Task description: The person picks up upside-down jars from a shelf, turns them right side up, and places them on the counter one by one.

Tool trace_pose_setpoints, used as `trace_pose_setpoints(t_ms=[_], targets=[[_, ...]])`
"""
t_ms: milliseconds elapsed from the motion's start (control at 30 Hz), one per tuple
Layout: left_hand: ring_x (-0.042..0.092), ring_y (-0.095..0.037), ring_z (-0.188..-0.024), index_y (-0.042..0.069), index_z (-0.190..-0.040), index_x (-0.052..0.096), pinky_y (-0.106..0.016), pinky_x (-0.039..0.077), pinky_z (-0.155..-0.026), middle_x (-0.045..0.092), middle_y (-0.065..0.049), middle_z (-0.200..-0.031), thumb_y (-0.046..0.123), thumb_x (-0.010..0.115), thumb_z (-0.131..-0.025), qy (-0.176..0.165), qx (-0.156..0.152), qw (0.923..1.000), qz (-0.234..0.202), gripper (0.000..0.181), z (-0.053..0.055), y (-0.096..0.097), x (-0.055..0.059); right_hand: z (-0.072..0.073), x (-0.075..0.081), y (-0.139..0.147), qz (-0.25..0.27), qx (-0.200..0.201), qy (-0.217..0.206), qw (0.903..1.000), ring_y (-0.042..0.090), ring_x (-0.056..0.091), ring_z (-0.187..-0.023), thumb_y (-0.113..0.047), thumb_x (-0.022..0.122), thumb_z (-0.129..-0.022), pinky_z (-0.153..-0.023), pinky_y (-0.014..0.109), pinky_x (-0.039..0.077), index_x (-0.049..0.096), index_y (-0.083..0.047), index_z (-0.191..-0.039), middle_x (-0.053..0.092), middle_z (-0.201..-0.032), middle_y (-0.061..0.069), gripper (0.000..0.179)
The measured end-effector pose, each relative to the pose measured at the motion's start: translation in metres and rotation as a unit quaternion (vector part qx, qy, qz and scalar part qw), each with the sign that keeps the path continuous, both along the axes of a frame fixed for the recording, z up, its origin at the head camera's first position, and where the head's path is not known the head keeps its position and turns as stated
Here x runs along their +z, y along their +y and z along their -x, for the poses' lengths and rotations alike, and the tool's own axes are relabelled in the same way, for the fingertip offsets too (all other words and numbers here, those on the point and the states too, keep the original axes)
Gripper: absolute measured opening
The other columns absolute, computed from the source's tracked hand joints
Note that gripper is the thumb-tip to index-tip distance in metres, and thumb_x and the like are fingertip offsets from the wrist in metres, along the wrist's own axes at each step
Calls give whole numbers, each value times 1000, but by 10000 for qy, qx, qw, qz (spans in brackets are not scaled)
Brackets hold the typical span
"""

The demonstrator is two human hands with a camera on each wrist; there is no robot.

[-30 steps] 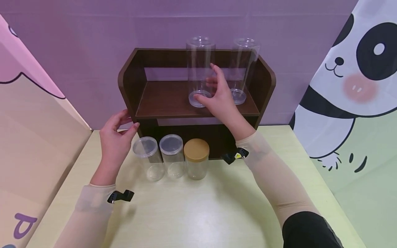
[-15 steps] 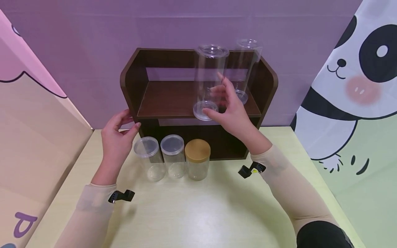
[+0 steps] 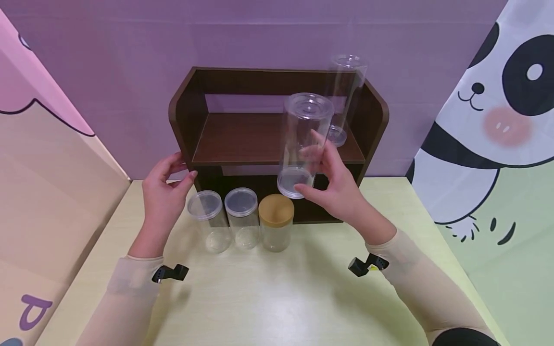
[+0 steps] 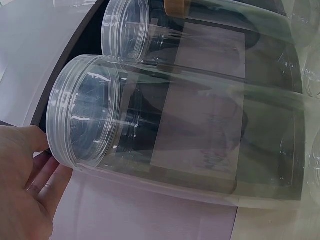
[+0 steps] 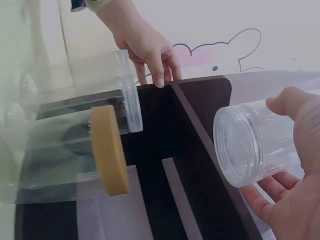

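With thumb and curled fingers, my right hand [image 3: 342, 192] grips a tall clear jar [image 3: 298, 139], upright in front of the shelf's upper level. In the right wrist view the jar [image 5: 240, 145] has a ridged clear end toward the camera. My left hand [image 3: 163, 206] pinches the left side panel of the dark brown shelf [image 3: 240, 137], thumb in front and fingers behind. Another tall clear jar [image 3: 349, 86] stands on the upper level at the right. Before the shelf stand two clear-lidded jars [image 3: 205, 206] and a jar with a tan lid [image 3: 276, 210].
The shelf stands on a pale wooden table [image 3: 242, 298] against a purple backdrop [image 3: 130, 72]. Cartoon panels flank the table, with a panda [image 3: 523, 110] at the right. The three front jars stand close side by side, nearer the shelf's left half.
My right hand has lifted the tall jar off the upper level and brought it forward, slightly right and lower in the head view. The left hand stays at the side panel.
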State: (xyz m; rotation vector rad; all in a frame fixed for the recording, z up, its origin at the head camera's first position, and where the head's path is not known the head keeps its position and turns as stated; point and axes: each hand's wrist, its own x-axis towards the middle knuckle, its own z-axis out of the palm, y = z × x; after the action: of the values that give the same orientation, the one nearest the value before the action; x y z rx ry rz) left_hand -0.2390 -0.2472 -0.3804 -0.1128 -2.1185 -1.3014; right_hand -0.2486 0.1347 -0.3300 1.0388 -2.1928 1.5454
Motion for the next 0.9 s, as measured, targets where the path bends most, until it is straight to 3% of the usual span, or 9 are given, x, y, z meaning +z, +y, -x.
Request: trace_pose_setpoints(t_ms=[233, 567, 900], targets=[[70, -3, -114, 16, -146, 73, -10, 57, -84, 75, -4, -134, 8, 82, -101, 58, 21, 10000, 51, 48, 1, 0, -1, -14, -21, 8, -61, 222, 70, 9997, 25, 62, -133, 4, 87, -89, -110, 33, 55, 30, -19, -173, 62, -146, 11, 104], [72, -10, -117, 15, -148, 72, -10, 57, -86, 75, -5, -135, 7, 82, -101, 45, 33, 9999, 93, 48, 1, 1, -2, -30, -58, 17, -117, 421, 51, 9990, 25, 63, -129, 10, 88, -85, -110, 30, 55, 29, -12, -172, 63, -141, 13, 108], [72, -11, -118, 15, -147, 72, -10, 57, -86, 75, -5, -135, 8, 81, -101, -13, 83, 9999, 103, 48, 1, 1, -2, -43, -85, 20, -91, 563, 27, 9984, 22, 62, -131, 11, 90, -81, -107, 32, 57, 37, -2, -162, 63, -141, 15, 97]])
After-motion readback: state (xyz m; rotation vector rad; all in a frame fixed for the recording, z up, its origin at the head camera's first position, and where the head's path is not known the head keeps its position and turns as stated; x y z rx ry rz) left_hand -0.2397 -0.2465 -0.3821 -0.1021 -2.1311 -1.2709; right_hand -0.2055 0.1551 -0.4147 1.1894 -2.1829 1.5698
